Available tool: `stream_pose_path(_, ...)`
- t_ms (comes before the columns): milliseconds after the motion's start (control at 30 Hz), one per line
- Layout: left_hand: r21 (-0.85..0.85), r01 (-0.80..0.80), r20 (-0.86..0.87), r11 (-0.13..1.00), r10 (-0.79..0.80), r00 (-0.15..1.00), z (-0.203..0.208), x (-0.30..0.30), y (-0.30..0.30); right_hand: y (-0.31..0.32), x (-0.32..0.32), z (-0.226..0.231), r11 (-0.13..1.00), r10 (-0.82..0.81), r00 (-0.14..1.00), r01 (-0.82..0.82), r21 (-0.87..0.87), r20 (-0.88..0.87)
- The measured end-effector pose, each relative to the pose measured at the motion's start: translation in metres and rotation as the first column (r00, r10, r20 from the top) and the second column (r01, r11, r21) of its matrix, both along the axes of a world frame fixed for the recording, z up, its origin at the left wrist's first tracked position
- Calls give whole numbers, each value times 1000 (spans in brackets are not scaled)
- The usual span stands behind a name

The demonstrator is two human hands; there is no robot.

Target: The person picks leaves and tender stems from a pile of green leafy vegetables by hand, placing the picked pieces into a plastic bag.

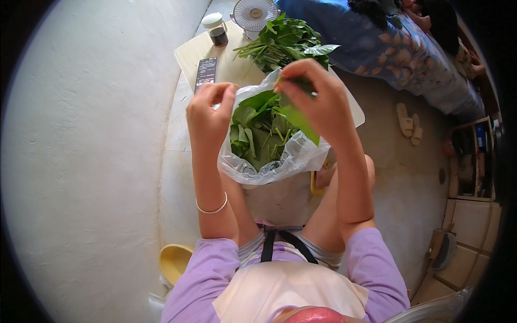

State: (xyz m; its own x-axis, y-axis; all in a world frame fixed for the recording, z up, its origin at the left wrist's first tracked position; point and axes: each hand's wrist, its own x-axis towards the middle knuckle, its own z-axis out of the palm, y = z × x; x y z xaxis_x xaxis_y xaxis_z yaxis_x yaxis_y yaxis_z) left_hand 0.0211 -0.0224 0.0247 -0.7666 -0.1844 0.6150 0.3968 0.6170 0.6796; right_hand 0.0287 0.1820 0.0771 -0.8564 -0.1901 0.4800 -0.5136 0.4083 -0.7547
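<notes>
We had our right hand (319,91) clamped on a green leaf (300,121) over a plastic bag (304,155) of picked leaves (261,137) at the table's (353,110) near edge. Our left hand (209,105) was apart from it, fingers curled, couldn't tell if gripping anything. Phone (207,71) sat by the left edge, more greens (291,40) toward the far one.

You are in a home, evidently a bedroom, as indicated by blue floral bedding (401,62), pale slippers (404,120) on the floor (401,172) and a small fan (256,13).
</notes>
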Motion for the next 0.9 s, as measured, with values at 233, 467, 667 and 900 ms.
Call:
stream_pose_path(233,101,436,408,894,-437,802,6,9,-4,9,-7,8,884,-99,966,-24,-466,-238)
stream_pose_path(467,-412,136,260,901,-27,965,-6,11,-26,-5,-1,-24,948,239,970,-240,210,29)
stream_pose_path(667,-402,172,536,899,78,841,-28,9,-32,25,5,-14,935,63,995,-34,352,-71)
stream_pose_path(900,-472,222,602,853,128,789,-21,-4,-31,60,28,-68,764,-291,954,190,616,67)
